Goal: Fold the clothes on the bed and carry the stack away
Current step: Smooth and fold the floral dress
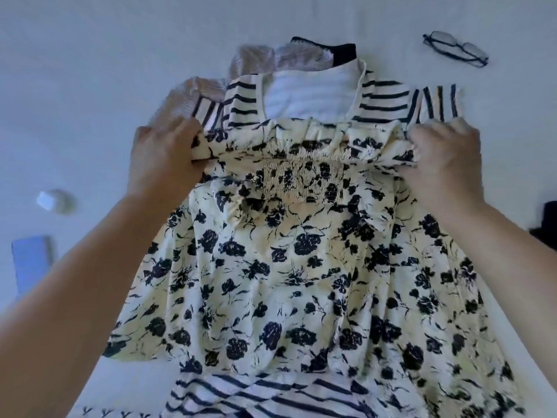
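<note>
- nearest me, the hem of a striped garment [229, 393] pokes out from under the floral dress [301, 267], which is spread wide over the white bed [90, 70] and runs away from me.
- my forearms reach in from both lower corners, one down each side of the dress.
- at the top edge of the dress, my left hand [164, 155] pinches the left corner, fingers curled round a fold of cloth.
- my right hand [446, 155] grips the right corner the same way, so the shirred band between them is pulled fairly straight.
- my call: keep both corners level and equally taut, lay the top edge square, then smooth the skirt before folding, as it looks rumpled and would crease.
- just beyond the hands, the striped top's neckline shows, with pale pleated cloth [250, 61] and something dark [328, 45] under it.
- off to the sides: a small white bottle [55, 202] and a blue object [31, 263] left, a dark item [547, 224] right.
- farthest, glasses [455, 49] lie well apart; mind them.
</note>
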